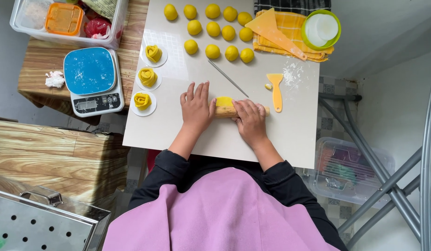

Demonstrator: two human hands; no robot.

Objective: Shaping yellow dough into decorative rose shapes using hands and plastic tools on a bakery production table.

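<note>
Thirteen yellow dough balls (212, 29), three dough roses (147, 76), two scrapers (275, 90)

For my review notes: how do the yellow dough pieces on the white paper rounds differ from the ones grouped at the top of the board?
The three rose-shaped pieces are folded into layered petals, while the dough balls are smooth and round. Each rose sits on its own paper round; the balls rest directly on the white board. The roses form one column, the balls several rows. Both share the same yellow colour.

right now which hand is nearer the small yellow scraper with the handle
Right. The right hand rests on the rolling pin just left of the yellow scraper. The left hand lies at the pin's far end, farther away.
</note>
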